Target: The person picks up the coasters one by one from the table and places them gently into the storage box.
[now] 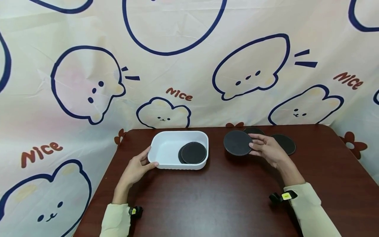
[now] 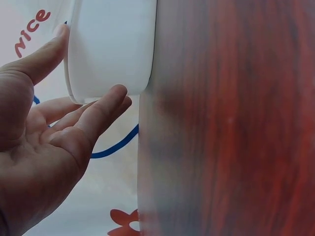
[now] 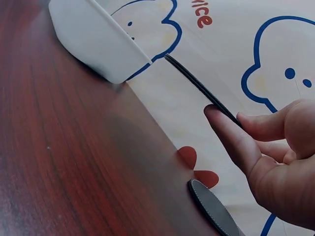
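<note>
My right hand (image 1: 265, 149) pinches a round black coaster (image 1: 238, 143) by its edge, between thumb and fingers. In the right wrist view the coaster (image 3: 197, 86) appears almost edge-on, tilted and raised above the table. My left hand (image 1: 135, 169) holds the left end of a white rectangular basin (image 1: 165, 166), thumb at the near corner and fingers round the side. Inside the basin, at its right end, two black coasters (image 1: 193, 152) lie overlapping. Two more lie near the table's back edge: one coaster (image 1: 283, 144) right of my right hand, another coaster (image 1: 253, 130) partly hidden behind it.
The dark brown wooden table (image 1: 207, 200) ends at the back against a pale curtain (image 1: 201, 108) printed with blue cartoon outlines. The basin stands near that back edge, left of the loose coasters. Each wrist wears a small black camera band.
</note>
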The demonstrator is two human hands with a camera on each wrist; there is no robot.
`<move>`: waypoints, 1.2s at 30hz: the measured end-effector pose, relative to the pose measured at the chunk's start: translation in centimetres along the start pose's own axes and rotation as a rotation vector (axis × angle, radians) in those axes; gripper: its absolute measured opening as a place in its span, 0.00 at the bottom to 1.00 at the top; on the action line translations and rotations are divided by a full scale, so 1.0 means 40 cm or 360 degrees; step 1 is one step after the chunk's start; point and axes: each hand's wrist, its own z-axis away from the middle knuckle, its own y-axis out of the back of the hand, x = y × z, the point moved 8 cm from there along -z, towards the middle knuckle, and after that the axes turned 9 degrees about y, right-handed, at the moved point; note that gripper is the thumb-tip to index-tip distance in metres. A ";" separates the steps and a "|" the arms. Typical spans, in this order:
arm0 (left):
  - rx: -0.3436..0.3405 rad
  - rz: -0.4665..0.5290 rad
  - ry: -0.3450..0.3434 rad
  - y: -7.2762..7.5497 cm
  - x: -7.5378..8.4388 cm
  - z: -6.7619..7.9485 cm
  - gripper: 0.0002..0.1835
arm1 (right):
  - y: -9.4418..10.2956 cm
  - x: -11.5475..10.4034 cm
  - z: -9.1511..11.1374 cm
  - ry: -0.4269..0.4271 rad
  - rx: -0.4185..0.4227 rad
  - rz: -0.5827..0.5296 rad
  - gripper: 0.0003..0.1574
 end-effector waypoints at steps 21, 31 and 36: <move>-0.0032 0.0050 0.0034 0.014 0.012 -0.007 0.49 | -0.024 -0.011 0.023 -0.0015 -0.0046 -0.0076 0.44; -0.0014 0.0049 0.0045 0.012 0.001 -0.009 0.50 | -0.043 -0.014 0.023 -0.0002 -0.0072 -0.0160 0.45; -0.0032 0.0041 0.0058 0.000 -0.007 -0.003 0.50 | -0.054 -0.008 0.024 -0.0030 -0.0077 -0.0170 0.44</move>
